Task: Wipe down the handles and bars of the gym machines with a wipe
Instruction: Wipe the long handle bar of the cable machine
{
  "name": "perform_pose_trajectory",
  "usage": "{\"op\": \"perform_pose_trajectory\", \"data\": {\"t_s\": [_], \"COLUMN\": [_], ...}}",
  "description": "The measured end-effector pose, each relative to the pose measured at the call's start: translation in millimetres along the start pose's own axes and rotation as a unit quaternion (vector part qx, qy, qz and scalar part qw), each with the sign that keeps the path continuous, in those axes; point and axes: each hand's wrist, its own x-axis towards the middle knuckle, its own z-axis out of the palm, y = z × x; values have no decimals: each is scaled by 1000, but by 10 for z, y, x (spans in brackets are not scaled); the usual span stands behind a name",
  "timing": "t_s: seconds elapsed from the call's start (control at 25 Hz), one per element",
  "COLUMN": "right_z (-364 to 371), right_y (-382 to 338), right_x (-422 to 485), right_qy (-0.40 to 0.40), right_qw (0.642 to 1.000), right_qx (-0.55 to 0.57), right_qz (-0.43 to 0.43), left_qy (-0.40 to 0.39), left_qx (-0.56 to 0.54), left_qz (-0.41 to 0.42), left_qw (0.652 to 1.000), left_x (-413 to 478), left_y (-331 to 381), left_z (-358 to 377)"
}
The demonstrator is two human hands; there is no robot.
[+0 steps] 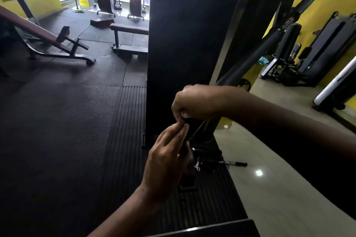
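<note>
The right hand [194, 102] is clenching downward, its curled fingers pinching a small white scrap that is probably the wipe [185, 115]; only a sliver is showing under the knuckles. Just below it the left hand [169, 154] is reaching up, with thumb and fingertips closing on the top edge of a dark handle [193, 127], so the two hands are almost touching there. The handle is too dim to make out fully. A thin metal rod [199, 128] is slanting past it, and both are hanging close in front of the black machine column [183, 34]. The wipe is likely to be light, limp and a little damp, prone to bunching, so it is better spread flat under the fingers than held as a wad. The handle looks stiff but free to swing, so steadying it at the end with one hand while the other is rubbing seems the sensible hold. Below the hands a metal clip [196, 165] is lying beside a short bar [233, 163], where the ribbed mat [127, 131] is meeting pale floor. Farther off a flat bench [129, 29] and an incline bench [38, 31] are standing on the mat.
</note>
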Motion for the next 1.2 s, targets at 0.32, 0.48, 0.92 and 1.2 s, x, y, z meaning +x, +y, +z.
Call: {"op": "perform_pose_trajectory", "data": {"t_s": [0.32,0.48,0.92,1.2], "right_z": [149,549,1504,1494], "right_y": [301,275,-418,-242], "right_x": [-280,-466,-408,-216], "right_qy": [172,410,556,432], "right_qw": [981,910,496,250], "right_qx": [-61,-32,625,858], "right_qz": [62,55,232,121], "left_qy": [-28,-45,-62,14], "left_qx": [-15,-1,21,50], "left_qz": [-39,-54,-64,-38], "left_qw": [999,998,996,998], "left_x": [71,141,206,257], "left_y": [119,212,323,343], "left_z": [-12,29,198,263]}}
